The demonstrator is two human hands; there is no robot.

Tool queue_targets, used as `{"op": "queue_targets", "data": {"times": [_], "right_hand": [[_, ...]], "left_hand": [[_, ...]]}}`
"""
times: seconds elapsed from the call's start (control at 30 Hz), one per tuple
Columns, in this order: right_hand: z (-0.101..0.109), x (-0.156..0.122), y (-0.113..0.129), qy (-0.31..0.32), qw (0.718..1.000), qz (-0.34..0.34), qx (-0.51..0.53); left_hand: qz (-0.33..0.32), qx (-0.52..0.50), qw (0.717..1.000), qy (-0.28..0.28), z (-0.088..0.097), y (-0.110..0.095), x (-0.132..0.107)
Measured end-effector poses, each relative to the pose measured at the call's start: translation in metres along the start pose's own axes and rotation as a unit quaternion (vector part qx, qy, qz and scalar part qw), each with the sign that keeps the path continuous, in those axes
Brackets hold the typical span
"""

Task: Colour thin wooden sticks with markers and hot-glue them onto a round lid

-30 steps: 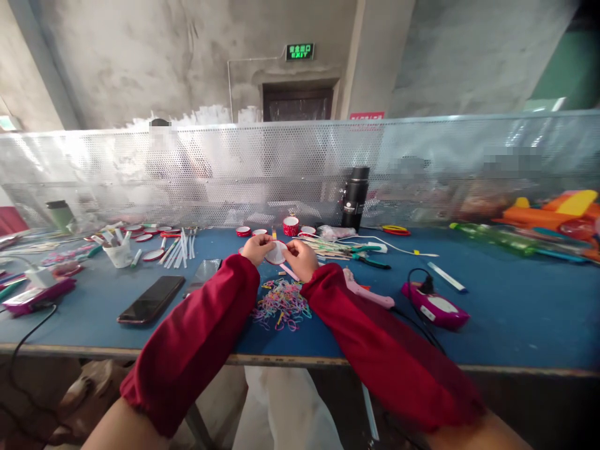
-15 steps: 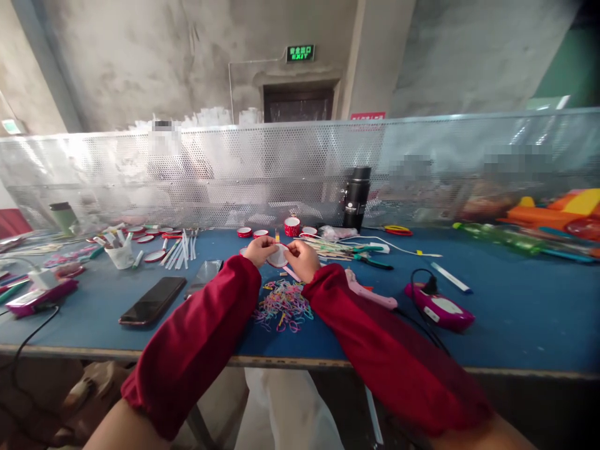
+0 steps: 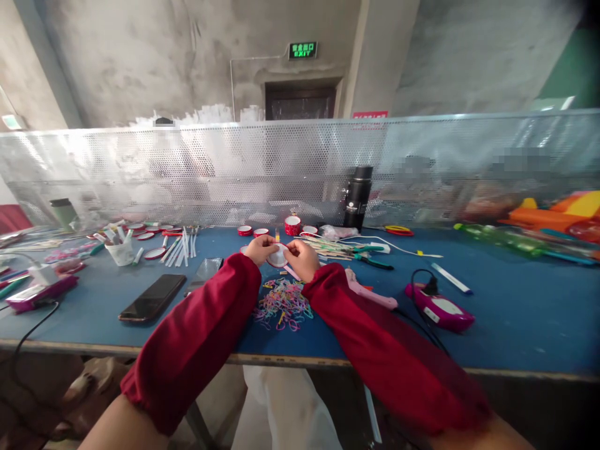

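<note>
Between my two hands is a small round white disc with a red rim (image 3: 278, 256), held above the table. My left hand (image 3: 261, 250) pinches its left edge, and my right hand (image 3: 304, 258) has closed fingers on its right edge. Just below lies a pile of colourful thin strings or bands (image 3: 284, 305). Beyond my hands stand a red-sided round piece with a white top (image 3: 292, 225) and similar low red-and-white rounds (image 3: 244, 230). A pink glue gun (image 3: 371, 292) lies right of my right forearm. Part of the disc is hidden by my fingers.
A black phone (image 3: 154, 299), a white cup of markers (image 3: 120, 252) and white sticks (image 3: 180, 249) lie to the left. Rightward are green-handled pliers (image 3: 372, 257), a purple power strip (image 3: 440, 307) and a marker (image 3: 451, 278). A black thermos (image 3: 358, 199) stands before the perforated metal screen (image 3: 244, 169).
The camera view has shifted very slightly. Both hands stay on the disc in nearly the same position.
</note>
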State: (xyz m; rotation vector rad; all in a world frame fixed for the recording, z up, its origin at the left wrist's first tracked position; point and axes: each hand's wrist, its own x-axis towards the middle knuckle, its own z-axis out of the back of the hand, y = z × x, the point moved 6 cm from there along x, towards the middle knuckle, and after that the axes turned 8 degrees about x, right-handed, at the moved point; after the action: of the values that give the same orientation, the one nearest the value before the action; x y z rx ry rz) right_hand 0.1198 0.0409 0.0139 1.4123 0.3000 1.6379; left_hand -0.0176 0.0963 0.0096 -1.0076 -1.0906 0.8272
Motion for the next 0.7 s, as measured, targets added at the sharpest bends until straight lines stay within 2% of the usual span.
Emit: {"op": "queue_targets", "data": {"times": [0.13,0.4,0.7], "right_hand": [[-0.0005,0.0,0.001,0.007,1.0,-0.004,0.008],[0.0033,0.0004,-0.0002,0.0,1.0,-0.03,0.01],[0.0035,0.0002,0.0004,-0.007,0.999,-0.028,0.016]], "left_hand": [[0.015,-0.012,1.0,0.0,-0.0011,0.0009,-0.0016],[0.109,-0.105,0.988,0.026,-0.0051,0.0042,-0.0076],[0.12,-0.107,0.987,0.024,-0.0058,0.003,-0.0078]]}}
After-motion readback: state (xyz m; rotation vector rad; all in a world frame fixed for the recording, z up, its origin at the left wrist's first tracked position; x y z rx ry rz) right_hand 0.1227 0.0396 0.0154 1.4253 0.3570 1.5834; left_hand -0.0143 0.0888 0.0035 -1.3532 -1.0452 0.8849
